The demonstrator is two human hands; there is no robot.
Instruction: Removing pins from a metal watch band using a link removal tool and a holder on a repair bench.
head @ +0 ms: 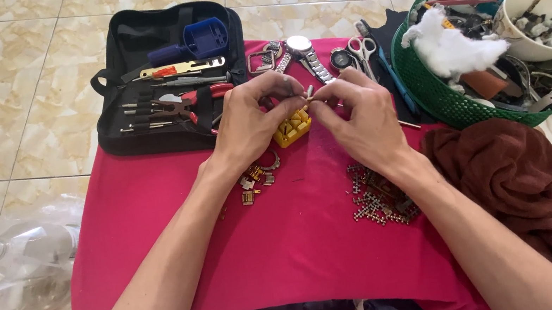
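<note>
Metal link (309, 93) is pinched between left hand (252, 121) and right hand (358, 117), above yellow block (292, 129) on red cloth (287, 239).

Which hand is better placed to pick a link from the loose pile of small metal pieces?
Probably the right hand: the larger pile of metal pieces lies under its wrist, on the red cloth. The left hand sits farther away.

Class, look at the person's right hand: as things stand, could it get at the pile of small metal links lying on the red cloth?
Probably yes. The pile of small metal links lies uncovered on the red cloth, just beneath the right hand. However, its fingers are busy pinching a small metal part with the left hand.
</note>
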